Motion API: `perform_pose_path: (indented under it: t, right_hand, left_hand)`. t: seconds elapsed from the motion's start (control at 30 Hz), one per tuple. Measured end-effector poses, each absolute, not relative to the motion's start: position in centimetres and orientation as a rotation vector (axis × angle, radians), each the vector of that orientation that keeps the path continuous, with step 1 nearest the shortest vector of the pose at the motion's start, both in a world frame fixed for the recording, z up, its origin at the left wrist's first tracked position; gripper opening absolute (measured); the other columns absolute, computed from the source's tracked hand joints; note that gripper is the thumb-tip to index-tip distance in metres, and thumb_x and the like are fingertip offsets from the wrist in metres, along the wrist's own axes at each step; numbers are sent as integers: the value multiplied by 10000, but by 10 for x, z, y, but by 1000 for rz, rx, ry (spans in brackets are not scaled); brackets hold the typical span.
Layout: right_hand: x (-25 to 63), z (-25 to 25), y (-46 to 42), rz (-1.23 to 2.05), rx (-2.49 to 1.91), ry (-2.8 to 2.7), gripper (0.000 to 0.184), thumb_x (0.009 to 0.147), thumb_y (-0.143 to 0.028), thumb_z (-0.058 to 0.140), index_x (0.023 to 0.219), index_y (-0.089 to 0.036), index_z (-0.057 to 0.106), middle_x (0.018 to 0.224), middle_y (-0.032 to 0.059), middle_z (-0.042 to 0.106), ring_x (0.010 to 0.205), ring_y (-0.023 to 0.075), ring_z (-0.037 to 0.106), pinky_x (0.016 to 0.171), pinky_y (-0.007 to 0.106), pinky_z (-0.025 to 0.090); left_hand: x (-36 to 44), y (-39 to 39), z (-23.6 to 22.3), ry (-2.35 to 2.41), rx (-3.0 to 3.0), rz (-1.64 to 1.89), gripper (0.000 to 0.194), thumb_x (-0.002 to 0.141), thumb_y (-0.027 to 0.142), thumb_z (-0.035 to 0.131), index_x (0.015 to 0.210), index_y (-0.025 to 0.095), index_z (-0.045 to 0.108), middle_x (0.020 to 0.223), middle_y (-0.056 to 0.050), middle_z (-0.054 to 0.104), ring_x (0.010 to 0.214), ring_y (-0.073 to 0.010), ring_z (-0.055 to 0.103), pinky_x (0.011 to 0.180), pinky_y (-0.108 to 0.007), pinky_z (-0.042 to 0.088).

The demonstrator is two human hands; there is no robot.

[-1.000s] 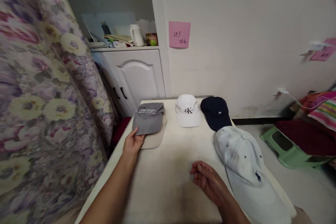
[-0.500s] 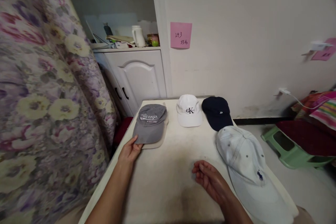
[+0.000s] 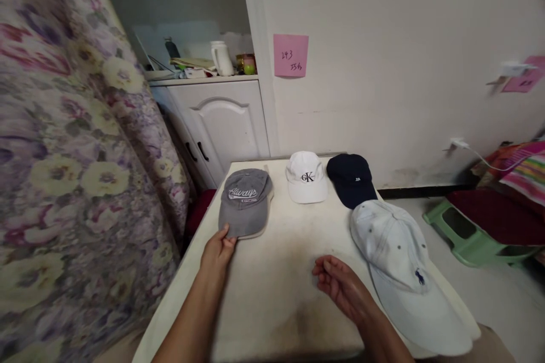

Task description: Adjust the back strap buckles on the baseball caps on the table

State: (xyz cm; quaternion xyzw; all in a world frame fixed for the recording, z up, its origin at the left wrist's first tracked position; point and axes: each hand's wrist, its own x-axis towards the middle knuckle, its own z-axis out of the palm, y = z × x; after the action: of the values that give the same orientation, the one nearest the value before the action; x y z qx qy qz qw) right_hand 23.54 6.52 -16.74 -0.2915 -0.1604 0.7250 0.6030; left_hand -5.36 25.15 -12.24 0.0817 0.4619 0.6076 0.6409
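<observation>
My left hand (image 3: 218, 249) pinches the front of the brim of a grey baseball cap (image 3: 244, 220) with white lettering. Under that cap, a thin edge of a beige cap (image 3: 269, 197) shows; most of it is hidden. Over the middle of the table, my right hand (image 3: 338, 285) hangs with loosely curled fingers and holds nothing. Closest to it is a large pale denim cap (image 3: 392, 244) with a small dark emblem. A white cap (image 3: 306, 181) with black letters and a navy cap (image 3: 351, 178) sit side by side at the back.
The caps are on a cream-covered table (image 3: 272, 300) with brownish stains. A floral curtain (image 3: 85, 181) hangs at left. Behind are a white cabinet (image 3: 225, 119) and a wall with a pink note (image 3: 290, 55). A green stool (image 3: 464, 238) stands on the floor at right.
My left hand has shifted the grey cap slightly to the right and toward me, so it covers more of the beige cap. My right hand has stayed nearly still.
</observation>
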Motion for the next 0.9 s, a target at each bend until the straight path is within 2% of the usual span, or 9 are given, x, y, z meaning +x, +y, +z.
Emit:
perform_pose_path:
  t: [0.17,0.27,0.37,0.57,0.8,0.9]
  right_hand:
    - [235,-168,64,1668,-675,-382,243,772,-304,830,907,-132,724,816,73,739,667,109,654,652,215,526]
    - [235,-169,64,1668,-675,-385,252,763,-304,837,911,-134,725,819,71,740,671,111,657,659,221,529]
    - [234,-168,64,1666,-664,-395,257,756,-305,842,909,-134,725,823,68,741,669,106,655,669,223,529]
    - [235,-166,64,1646,-682,-411,279,741,-321,849,900,-133,718,813,64,740,659,102,650,663,224,521]
    - [233,-165,64,1580,-750,-515,318,736,-395,827,881,-146,691,793,56,734,640,115,651,658,254,515]
    - [230,-166,62,1524,-788,-559,339,712,-413,833,861,-148,680,776,53,731,615,126,645,644,276,518]
  left_hand:
    - [-70,242,-123,1207,414,1378,154,910,10,526,873,97,647,711,-48,716,550,-128,694,579,-250,634]
    - [-78,235,-122,1296,557,1335,88,868,40,615,809,102,635,652,-35,695,470,-121,657,480,-221,596]
    - [-78,232,-122,1373,677,1309,68,825,97,698,854,113,639,588,1,652,405,-111,611,403,-196,546]
    - [-69,232,-129,1508,846,1336,270,824,163,697,1078,106,625,640,25,641,347,-85,559,338,-185,488]
    - [-63,231,-130,1558,913,1352,303,783,201,694,1054,84,626,575,43,599,366,-99,559,375,-211,511]
    - [-56,219,-129,1576,881,1425,388,769,172,671,1137,112,563,596,59,600,393,-96,574,410,-201,513]
